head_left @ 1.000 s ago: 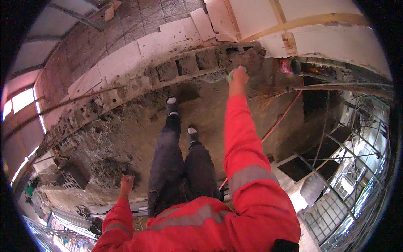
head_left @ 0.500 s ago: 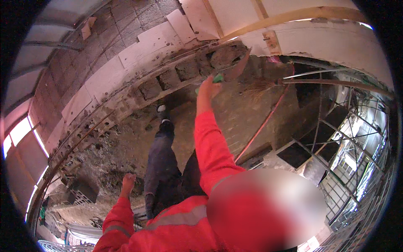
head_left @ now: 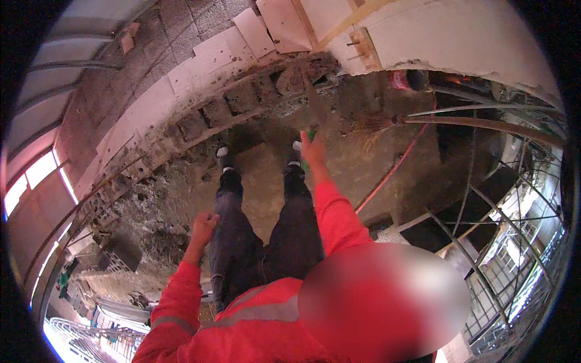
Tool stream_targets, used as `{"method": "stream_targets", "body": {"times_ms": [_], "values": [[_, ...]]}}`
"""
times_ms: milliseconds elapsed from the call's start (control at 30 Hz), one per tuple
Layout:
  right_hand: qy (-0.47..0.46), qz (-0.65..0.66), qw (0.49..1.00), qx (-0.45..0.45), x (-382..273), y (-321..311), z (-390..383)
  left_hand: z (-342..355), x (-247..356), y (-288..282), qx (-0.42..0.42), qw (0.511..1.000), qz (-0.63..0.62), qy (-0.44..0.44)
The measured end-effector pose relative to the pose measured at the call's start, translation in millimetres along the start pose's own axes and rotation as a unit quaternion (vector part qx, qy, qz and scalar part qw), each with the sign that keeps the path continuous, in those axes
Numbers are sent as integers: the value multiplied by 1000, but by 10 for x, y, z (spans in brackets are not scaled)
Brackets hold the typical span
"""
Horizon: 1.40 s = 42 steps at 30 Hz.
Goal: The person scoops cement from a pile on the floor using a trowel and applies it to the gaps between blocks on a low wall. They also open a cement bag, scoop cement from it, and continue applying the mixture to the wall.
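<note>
My right hand (head_left: pixel 313 149) is closed round the green handle of a trowel (head_left: pixel 314 104), out in front of my right foot. Its brownish blade points away from me, toward the row of hollow blocks (head_left: pixel 242 100) at the foot of the wall. Dark, rough material fills or covers parts of those blocks. Beside my left thigh hangs my left hand (head_left: pixel 204 228), fingers curled in, with nothing visible in it. Both feet stand on the wet-looking brown floor (head_left: pixel 260 181), just short of the blocks.
To the right lie a straw broom (head_left: pixel 378 126) with a long handle and a red hose (head_left: pixel 393 169). A bucket-like container (head_left: pixel 408 80) stands by the white wall (head_left: pixel 448 42). Metal scaffold bars (head_left: pixel 484 254) rise at right. Mortar-like rubble (head_left: pixel 157 224) covers the left floor.
My right hand has drawn back toward me with the trowel, its blade swinging leftward. My left hand has moved forward and right. The view has shifted, and both legs now show.
</note>
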State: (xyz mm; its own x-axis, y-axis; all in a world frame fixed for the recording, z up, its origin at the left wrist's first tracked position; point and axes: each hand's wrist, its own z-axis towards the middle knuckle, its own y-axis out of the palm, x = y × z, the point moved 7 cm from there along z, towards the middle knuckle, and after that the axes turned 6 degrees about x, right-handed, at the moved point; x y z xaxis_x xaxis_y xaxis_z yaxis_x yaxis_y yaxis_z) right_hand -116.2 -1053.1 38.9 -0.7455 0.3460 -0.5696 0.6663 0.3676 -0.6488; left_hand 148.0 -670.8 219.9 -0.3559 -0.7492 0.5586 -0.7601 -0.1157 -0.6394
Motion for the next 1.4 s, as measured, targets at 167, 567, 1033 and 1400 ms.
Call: {"method": "stream_targets", "body": {"times_ms": [167, 567, 1033, 1400], "values": [[-147, -56, 982, 102, -46, -381, 583, 45, 920, 359, -39, 998, -50, -13], [-105, 50, 985, 130, -99, -235, 636, -181, 863, 250, 8, 999, 43, -22], [-169, -121, 951, 229, -290, -458, 438, -87, 728, 370, -37, 999, 16, -34], [93, 231, 968, -31, -207, -368, 543, -72, 684, 323, -57, 996, 34, -66]]}}
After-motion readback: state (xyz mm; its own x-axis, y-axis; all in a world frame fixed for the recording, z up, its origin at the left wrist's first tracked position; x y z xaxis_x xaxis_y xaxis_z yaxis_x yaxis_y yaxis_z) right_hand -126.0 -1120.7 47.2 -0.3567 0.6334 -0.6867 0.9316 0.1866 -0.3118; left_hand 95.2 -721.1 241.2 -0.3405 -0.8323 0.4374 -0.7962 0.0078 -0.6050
